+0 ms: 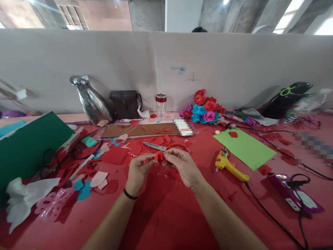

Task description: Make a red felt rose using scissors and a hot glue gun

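Note:
Between my two hands is a small red paper rose [159,157], its petals curled around the centre. My left hand [138,172], with a dark band at the wrist, pinches the flower from the left. From the right, the fingertips of my right hand [183,165] are closed at the rose's edge. Just beyond the hands lie scissors [154,146] with orange handles, among red paper pieces [116,155]. To the right rests a yellow glue gun [230,166] with a black cord.
Paper flowers [205,109] stand by the partition [104,59], near a lidded glass jar [161,106]. A steel flask [91,99] and dark bag [125,104] are behind. Green paper [246,147] and a purple power strip [295,194] lie right; a green board [33,149] stands left.

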`<move>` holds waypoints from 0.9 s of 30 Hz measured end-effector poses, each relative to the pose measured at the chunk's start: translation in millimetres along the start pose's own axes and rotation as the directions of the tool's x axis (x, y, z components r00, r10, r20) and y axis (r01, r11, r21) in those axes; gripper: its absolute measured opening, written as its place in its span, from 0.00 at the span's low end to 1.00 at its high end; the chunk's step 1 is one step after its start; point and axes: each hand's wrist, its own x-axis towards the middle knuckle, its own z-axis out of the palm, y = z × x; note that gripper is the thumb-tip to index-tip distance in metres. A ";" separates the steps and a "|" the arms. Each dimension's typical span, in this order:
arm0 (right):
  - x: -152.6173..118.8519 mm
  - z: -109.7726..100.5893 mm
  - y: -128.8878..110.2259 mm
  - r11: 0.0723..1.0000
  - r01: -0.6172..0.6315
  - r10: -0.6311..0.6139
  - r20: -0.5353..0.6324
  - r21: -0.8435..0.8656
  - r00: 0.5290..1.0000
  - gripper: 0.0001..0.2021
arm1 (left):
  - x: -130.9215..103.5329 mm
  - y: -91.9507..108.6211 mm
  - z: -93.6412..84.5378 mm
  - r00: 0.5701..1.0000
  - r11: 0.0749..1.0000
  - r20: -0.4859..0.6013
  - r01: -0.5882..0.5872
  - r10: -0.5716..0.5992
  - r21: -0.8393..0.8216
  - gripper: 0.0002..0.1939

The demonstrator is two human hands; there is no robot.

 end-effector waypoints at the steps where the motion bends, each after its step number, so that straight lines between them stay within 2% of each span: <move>1: 0.4 -0.2 0.9 1.000 0.013 -0.013 -0.006 -0.023 1.000 0.09 | 0.1 -0.3 -0.2 1.000 1.000 -0.015 -0.015 0.015 0.013 0.08; 8: 4.9 -5.9 5.9 0.981 0.099 -0.113 -0.073 -0.167 0.991 0.06 | 1.6 -3.8 -0.4 0.997 1.000 -0.078 -0.021 0.020 -0.006 0.05; 12: 4.0 -5.0 1.9 0.995 0.065 -0.073 -0.112 -0.074 0.991 0.07 | 1.4 -4.6 -0.6 0.995 1.000 -0.099 0.025 -0.027 -0.019 0.06; 15: 0.9 -1.6 -1.0 0.999 0.036 -0.037 -0.065 -0.030 0.997 0.08 | 0.7 -2.8 -0.1 0.996 0.997 -0.073 0.055 -0.059 -0.054 0.05; 18: -1.3 1.6 -0.4 0.997 0.061 -0.061 -0.014 -0.047 0.998 0.06 | 0.3 -0.9 1.0 0.996 0.994 -0.063 0.060 -0.066 -0.094 0.05; 23: -0.2 2.5 2.7 0.997 0.076 -0.076 -0.023 -0.018 0.997 0.05 | 0.2 -0.7 2.9 0.997 0.991 -0.038 0.063 -0.068 -0.121 0.06; 27: 0.3 2.0 2.0 0.997 0.026 -0.026 0.008 0.066 1.000 0.05 | -0.3 -2.3 5.9 0.990 0.960 0.048 0.144 -0.136 -0.239 0.07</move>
